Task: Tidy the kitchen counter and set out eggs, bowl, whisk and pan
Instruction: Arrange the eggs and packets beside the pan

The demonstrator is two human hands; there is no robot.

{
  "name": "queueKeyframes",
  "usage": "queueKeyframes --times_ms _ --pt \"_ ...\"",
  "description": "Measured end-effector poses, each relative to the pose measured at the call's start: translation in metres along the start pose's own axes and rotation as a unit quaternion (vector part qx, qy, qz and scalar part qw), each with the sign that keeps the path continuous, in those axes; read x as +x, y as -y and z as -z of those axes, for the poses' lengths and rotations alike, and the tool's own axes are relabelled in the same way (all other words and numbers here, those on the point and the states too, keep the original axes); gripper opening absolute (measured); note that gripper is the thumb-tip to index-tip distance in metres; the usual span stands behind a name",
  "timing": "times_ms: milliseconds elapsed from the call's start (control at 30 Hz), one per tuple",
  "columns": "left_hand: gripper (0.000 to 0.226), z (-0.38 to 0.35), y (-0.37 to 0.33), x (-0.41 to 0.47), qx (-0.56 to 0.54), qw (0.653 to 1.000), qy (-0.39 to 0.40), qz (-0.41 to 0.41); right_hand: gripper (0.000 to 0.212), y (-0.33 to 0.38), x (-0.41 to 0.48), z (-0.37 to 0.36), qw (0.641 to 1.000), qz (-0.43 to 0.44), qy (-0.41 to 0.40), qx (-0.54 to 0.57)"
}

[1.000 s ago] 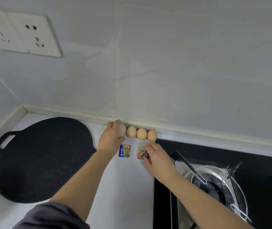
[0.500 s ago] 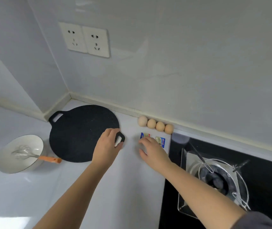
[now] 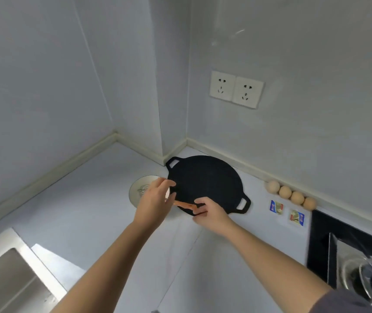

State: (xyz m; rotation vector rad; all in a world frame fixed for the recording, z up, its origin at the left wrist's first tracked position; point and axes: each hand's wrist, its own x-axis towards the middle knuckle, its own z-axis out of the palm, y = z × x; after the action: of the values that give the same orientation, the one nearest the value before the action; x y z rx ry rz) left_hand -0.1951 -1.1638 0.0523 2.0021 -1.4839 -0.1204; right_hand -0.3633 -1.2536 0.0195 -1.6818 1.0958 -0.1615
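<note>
— Where is the whisk?
— The wire whisk with the orange handle [image 3: 183, 204] has its wires down in the round white bowl [image 3: 138, 187]. Its handle sticks out to the right, over the edge of the flat round black pan with two loop handles [image 3: 205, 184].
— Who has hold of it?
— The right hand [image 3: 212, 213]. Its thumb and fingers are curled in, and they pinch the far end of the orange handle.
— And the left hand?
— The left hand [image 3: 155, 202] is over the right side of the bowl. Its fingers are loose and spread apart, and it holds nothing. I cannot tell if it touches the rim.
— Where do the bowl and pan sit?
— On the pale counter [image 3: 90, 211], near the corner. The bowl is just left of the pan.
— And the eggs?
— Four light brown eggs [image 3: 291, 195] sit in a row against the wall [image 3: 316, 132], right of the pan and well apart from both hands. Two small bright packets [image 3: 276, 207] lie flat just in front of them. The black stove [image 3: 320, 242] is further right.
</note>
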Motion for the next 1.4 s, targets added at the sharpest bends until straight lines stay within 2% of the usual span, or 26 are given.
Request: queueKeyframes --times_ms 100,200,367,433,533,567,800,1000,1267,1400 --pt "0.028 0.008 0.045 0.004 0.026 0.998 0.008 0.049 0.055 0.015 0.006 -0.014 0.997 -0.013 0.016 0.075" --pt "0.044 0.003 0.081 0.006 0.048 0.99 0.022 0.13 0.048 0.029 0.011 -0.02 0.99 -0.037 0.0 0.134" --pt "0.056 -0.004 0.11 0.014 0.006 0.961 0.082 0.263 0.032 0.037 0.015 -0.023 0.99 -0.056 -0.031 0.128" --pt "0.06 -0.007 0.117 0.02 -0.058 0.939 0.098 0.324 0.029 0.037 0.016 -0.023 0.989 -0.055 -0.041 0.132" --pt "0.054 -0.009 0.125 0.025 -0.207 0.869 0.098 0.439 0.024 0.04 0.015 -0.026 0.986 -0.053 -0.058 0.148" --pt "0.049 -0.01 0.126 0.025 -0.226 0.856 0.099 0.453 0.022 0.04 0.014 -0.027 0.984 -0.055 -0.066 0.154" --pt "0.04 -0.016 0.097 0.019 -0.265 0.857 0.109 0.428 0.016 0.032 -0.014 -0.008 0.96 -0.045 -0.152 0.23" --pt "0.036 -0.035 0.03 0.012 -0.318 0.854 0.161 0.38 0.011 0.004 -0.056 0.038 0.902 -0.05 -0.254 0.346" --pt "0.032 -0.076 -0.063 -0.001 -0.381 0.821 0.266 0.332 0.008 -0.046 -0.122 0.098 0.855 -0.073 -0.335 0.39" --pt "0.032 -0.096 -0.101 -0.01 -0.413 0.785 0.304 0.348 0.009 -0.074 -0.145 0.119 0.838 -0.097 -0.363 0.395"
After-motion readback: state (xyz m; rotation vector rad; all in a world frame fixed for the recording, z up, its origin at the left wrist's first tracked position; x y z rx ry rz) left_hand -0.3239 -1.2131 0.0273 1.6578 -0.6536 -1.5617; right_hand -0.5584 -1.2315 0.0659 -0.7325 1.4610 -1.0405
